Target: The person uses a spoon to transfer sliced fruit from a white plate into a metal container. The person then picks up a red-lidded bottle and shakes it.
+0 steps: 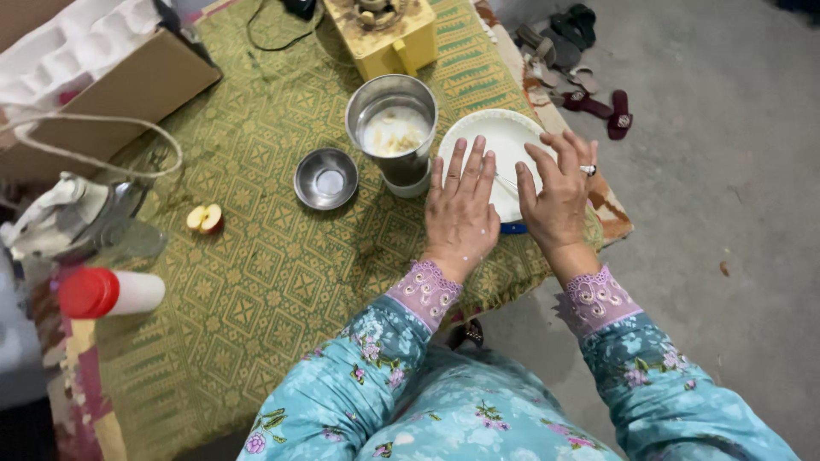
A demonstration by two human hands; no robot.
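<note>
Plate: a white plate (504, 137) lies on the green patterned cloth (256, 282), partly under both hands, its far rim showing beyond the fingertips.
Left hand: the left hand (461, 209) lies flat, palm down, fingers spread and straight, on the plate's near-left rim; it grips nothing.
Right hand: the right hand (559, 192) rests on the plate's near-right part, fingers loosely bent and open, a ring on one finger; whether it pinches anything I cannot tell.
Thin line: a thin pale strand or stick (506, 181) runs between the two hands; a blue tip (513, 228) pokes out below them.
Step in hand: judged from the pose, both hands are steadying or pressing at the plate.
Next move calls for: lifting or sliding would need a curled grip on the rim first, since both palms lie on top.
Just left of the hands: a steel jar (393, 128) with pale contents, close to touching the plate.
Further left: a small steel bowl (325, 177), then a cut apple piece (205, 218), well apart.
Edges: the cloth's edge runs right under the right wrist, bare floor beyond.
Open room: free cloth lies nearer the person, left of the left wrist.
</note>
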